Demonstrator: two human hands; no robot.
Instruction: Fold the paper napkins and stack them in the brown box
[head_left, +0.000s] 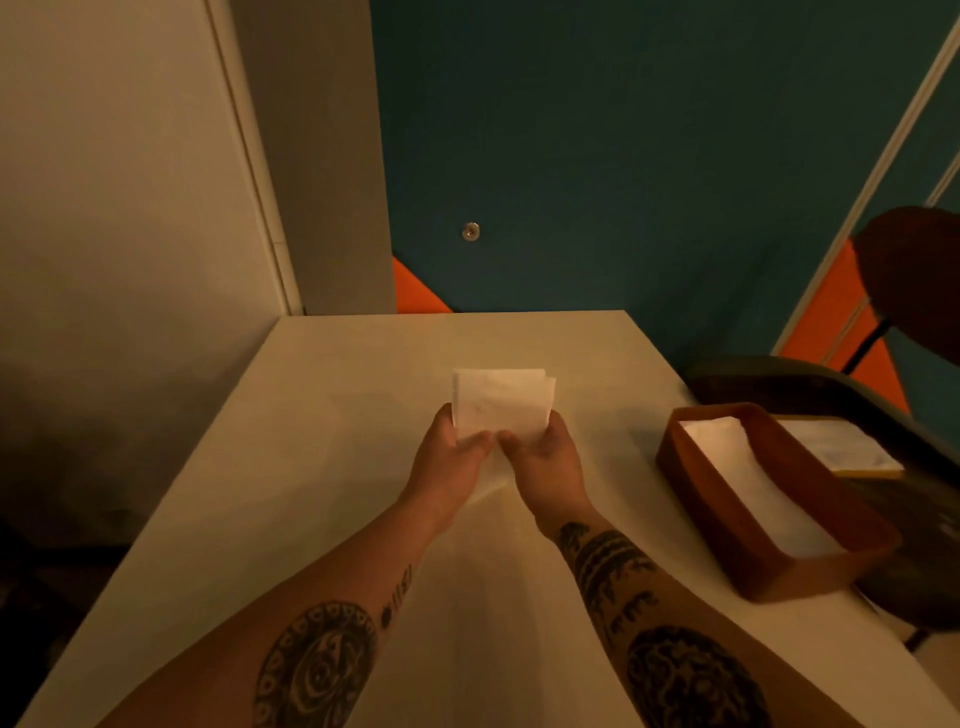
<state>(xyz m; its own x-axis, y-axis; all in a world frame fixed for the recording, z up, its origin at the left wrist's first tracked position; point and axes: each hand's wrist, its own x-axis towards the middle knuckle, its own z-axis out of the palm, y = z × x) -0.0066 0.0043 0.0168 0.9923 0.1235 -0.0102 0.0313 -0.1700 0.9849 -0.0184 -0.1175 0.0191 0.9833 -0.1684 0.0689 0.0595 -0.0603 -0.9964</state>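
Counter (311, 467): pale and flat, it carries everything I am working with.
Left hand (452, 452): pinches the near left corner of the napkin, thumb on top.
Napkin (501, 400): white and already folded, it is held between both hands over the middle of the counter and seems lifted off it. The layers at its far right corner sit slightly out of line.
Right hand (540, 452): pinches the near right corner, thumbs almost meeting.
Brown box (701, 525): at the counter's right edge, well apart from the hands.
Stacked napkins (753, 483): white, lying lengthwise inside the box.
Step, as I judge it: finishing the fold before the carry.
My advice: square the stray layers and press the crease on the counter. Then I would carry it right with a light grip and lay it flat along the stack.
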